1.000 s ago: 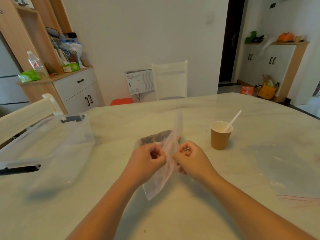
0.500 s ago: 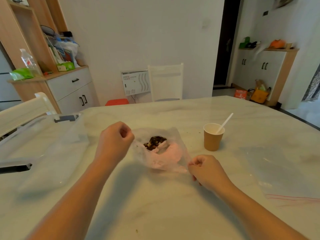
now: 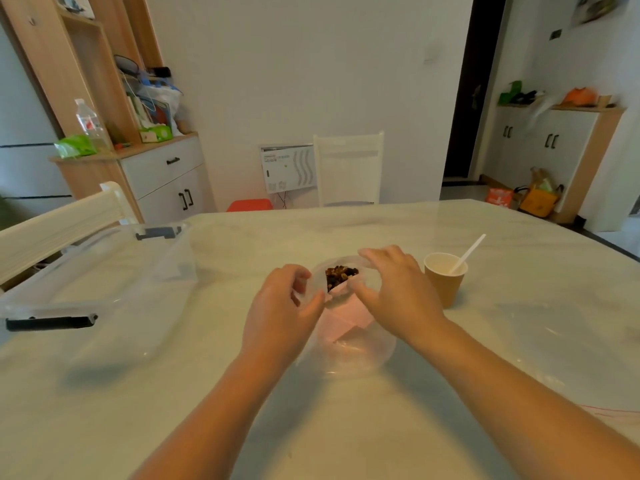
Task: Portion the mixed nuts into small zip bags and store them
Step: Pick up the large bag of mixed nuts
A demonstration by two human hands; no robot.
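A clear plastic bag (image 3: pixel 349 344) lies mid-table with a heap of dark mixed nuts (image 3: pixel 341 274) at its far end and a pinkish folded part near me. My left hand (image 3: pixel 282 306) is at the bag's left edge, its thumb and curled fingers pinching the clear plastic. My right hand (image 3: pixel 396 289) arches over the bag's right side, fingers stretched along the far rim and thumb touching the pinkish fold. A brown paper cup (image 3: pixel 445 284) holding a white spoon (image 3: pixel 467 252) stands just right of my right hand.
A large clear storage bin (image 3: pixel 104 271) with black latches sits on the table at the left. Flat clear zip bags (image 3: pixel 561 327) lie on the right. White chairs stand at the far side (image 3: pixel 348 168) and the left (image 3: pixel 52 226).
Both hands have come together from the bag's outer corners to its mouth beside the nuts. A second ago they held the bag upright between them; now it lies on the table.
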